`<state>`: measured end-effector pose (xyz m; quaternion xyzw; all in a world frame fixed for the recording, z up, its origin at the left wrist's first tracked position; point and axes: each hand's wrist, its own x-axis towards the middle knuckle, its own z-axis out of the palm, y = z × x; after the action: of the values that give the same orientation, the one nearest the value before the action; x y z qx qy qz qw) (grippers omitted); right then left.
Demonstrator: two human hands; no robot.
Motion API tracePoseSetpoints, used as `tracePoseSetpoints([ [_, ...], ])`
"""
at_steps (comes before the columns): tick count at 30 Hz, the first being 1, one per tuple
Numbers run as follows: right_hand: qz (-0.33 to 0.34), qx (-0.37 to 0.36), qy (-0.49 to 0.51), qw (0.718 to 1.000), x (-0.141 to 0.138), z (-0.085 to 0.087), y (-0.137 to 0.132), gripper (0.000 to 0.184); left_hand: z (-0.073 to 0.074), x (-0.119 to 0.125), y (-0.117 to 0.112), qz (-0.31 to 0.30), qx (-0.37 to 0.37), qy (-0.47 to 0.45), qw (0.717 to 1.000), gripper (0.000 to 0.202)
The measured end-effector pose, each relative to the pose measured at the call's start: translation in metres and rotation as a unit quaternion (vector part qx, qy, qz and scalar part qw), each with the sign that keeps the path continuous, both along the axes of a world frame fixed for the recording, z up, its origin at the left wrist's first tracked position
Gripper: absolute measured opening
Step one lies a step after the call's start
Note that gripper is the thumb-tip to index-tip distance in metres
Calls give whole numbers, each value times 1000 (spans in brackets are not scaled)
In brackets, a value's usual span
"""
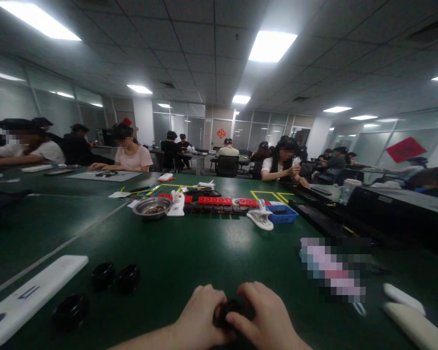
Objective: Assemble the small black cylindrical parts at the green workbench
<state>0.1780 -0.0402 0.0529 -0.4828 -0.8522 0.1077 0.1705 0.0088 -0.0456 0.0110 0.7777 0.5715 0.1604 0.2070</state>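
At the near edge of the table, my left hand [203,312] and my right hand [268,313] are closed around a shiny black rounded piece [234,308]. Fingers cover much of it, so its exact kind cannot be made out. To the left lie three similar glossy black ring-shaped pieces: one ring [102,275] beside a second ring [129,278], and a third ring [70,311] closer to me. A long white bar-shaped object [40,291] with dark markings rests left of them.
Across the green table [211,248] stand a metal bowl [152,208] with small parts, red blocks [214,200], white clamp-like pieces [261,217] and a blue tray [282,214]. A blurred pinkish item [330,270] and white objects [404,298] lie right. Other people sit around.
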Motion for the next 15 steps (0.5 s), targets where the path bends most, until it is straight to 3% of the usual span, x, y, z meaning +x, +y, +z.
tracePoseSetpoints([
  [3,44,-3,-17,999,-5,-4,0,8,-4,0,1,-10,16,-3,1000,28],
  [7,119,-26,30,992,2,0,3,34,-2,0,1,-18,17,-1,1000,30],
  [9,82,-22,57,995,8,2,5,38,1,0,1,-9,0,2,1000,32],
  [12,1,-10,50,999,9,1,4,25,2,0,0,6,-18,13,1000,35],
  [15,-14,-10,0,1000,1,-4,1,21,0,-1,1,-12,-10,16,1000,27],
])
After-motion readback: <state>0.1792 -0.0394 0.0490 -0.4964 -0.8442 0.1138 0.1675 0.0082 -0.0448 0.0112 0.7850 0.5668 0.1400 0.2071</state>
